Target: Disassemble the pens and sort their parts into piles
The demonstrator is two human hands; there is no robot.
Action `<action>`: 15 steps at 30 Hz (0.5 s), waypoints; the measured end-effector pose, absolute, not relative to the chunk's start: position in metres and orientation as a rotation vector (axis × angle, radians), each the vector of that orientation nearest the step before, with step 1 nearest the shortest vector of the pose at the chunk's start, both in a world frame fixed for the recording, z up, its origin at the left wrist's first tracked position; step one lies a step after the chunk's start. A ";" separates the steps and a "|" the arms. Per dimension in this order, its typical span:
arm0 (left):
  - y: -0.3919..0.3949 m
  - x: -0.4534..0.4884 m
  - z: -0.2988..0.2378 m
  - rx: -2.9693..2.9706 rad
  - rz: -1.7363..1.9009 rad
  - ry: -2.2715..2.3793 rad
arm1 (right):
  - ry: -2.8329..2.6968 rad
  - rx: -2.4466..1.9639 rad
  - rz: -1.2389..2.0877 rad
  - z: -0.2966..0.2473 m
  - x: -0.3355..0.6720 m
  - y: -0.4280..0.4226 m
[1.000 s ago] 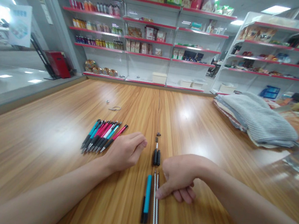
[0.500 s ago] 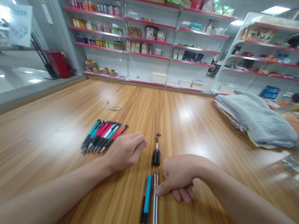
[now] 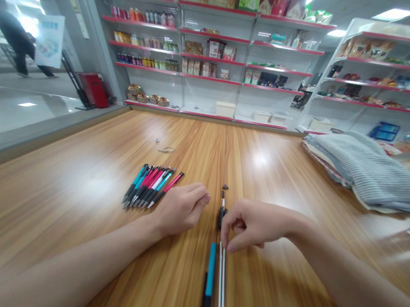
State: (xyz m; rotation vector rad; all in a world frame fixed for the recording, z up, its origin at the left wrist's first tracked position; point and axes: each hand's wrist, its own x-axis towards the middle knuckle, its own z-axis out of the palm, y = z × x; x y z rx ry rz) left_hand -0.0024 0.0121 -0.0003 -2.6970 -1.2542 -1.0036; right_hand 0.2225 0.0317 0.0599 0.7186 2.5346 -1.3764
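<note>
Nearest the observer, the person's left hand (image 3: 179, 210) rests on the table, its fingers (image 3: 197, 197) curled into a loose fist, with no object showing in it, though the palm is hidden. The right hand (image 3: 258, 225) hovers half-curled, its thumb and index finger apart and nothing visibly held; the fingertips (image 3: 224, 239) sit just above two thin white pen refills (image 3: 221, 288). These refills lie lengthwise on the wooden table (image 3: 59, 212), just beside a disassembled blue-and-black pen barrel (image 3: 209, 281). Just behind the right fingers stand short black pen parts (image 3: 221, 217), partly hidden, and beyond them lies a tiny metal spring (image 3: 225, 186). The left hand lies just beside a fanned bundle of assembled black-tipped pens (image 3: 151, 189) with blue, pink and red barrels. Farther up the table lie a small metal bit (image 3: 157, 140) and a thin loop of wire (image 3: 167, 150). A folded grey striped blanket (image 3: 368, 172) sits at right. Beyond stand white shelves with red edges (image 3: 206, 58) of packaged goods, a red case (image 3: 93, 90) and, past the glass at left, a walking person (image 3: 12, 29).
</note>
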 end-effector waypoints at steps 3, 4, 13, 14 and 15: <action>0.011 -0.002 0.001 -2.689 -1.014 -1.250 | 2.596 0.663 -1.333 0.057 0.221 0.031; 0.011 -0.001 0.001 -2.686 -1.020 -1.249 | 2.621 0.649 -1.321 0.056 0.220 0.030; 0.011 -0.002 0.000 -2.703 -1.013 -1.252 | 2.729 0.530 -1.300 0.055 0.215 0.028; 0.011 -0.002 0.000 -2.702 -1.010 -1.251 | 2.727 0.530 -1.293 0.055 0.215 0.029; 0.012 -0.002 0.000 -2.701 -1.008 -1.251 | 2.725 0.532 -1.286 0.054 0.215 0.029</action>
